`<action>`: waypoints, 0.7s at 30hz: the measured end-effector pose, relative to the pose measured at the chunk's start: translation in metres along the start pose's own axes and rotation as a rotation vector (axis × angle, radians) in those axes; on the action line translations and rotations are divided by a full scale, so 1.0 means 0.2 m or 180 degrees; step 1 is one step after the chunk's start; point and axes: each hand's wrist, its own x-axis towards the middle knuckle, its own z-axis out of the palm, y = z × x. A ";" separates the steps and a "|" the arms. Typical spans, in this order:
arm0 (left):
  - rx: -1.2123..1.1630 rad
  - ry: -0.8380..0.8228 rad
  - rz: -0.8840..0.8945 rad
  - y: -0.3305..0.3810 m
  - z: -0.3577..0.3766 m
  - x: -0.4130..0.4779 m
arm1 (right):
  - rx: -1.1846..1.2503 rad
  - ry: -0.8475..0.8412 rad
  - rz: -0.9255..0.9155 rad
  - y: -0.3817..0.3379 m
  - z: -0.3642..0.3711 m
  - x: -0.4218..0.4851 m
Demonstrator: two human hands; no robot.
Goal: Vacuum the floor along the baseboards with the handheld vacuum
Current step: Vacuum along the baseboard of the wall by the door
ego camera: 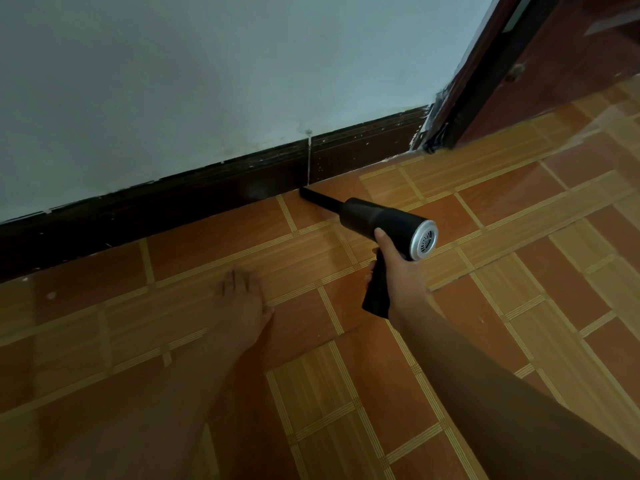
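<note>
My right hand [398,271] grips the handle of a black handheld vacuum [374,216] with a silver rear grille. Its narrow crevice nozzle [318,198] points up and to the left, and its tip sits on the floor right at the foot of the dark brown baseboard [207,199]. The baseboard runs diagonally under a pale wall, from lower left to upper right. My left hand is out of sight.
The floor is orange and tan patterned tile [485,289]. My bare foot [242,306] stands on it left of the vacuum, a short way from the baseboard. A dark wooden door frame [460,98] and door stand at the baseboard's right end.
</note>
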 end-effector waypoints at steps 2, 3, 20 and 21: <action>0.0002 -0.0019 -0.0048 -0.03 0.01 -0.02 | -0.0081 -0.0053 0.0032 0.02 0.02 -0.02; -0.0001 -0.0019 -0.0067 -0.04 0.01 -0.02 | -0.0104 -0.0079 0.0049 0.02 0.03 -0.03; 0.0075 0.0004 -0.0318 -0.18 0.07 -0.19 | -0.0271 -0.0275 0.0103 0.01 0.09 -0.07; 0.0058 -0.0006 -0.0344 -0.19 0.07 -0.20 | -0.0270 -0.0299 0.0104 0.01 0.10 -0.08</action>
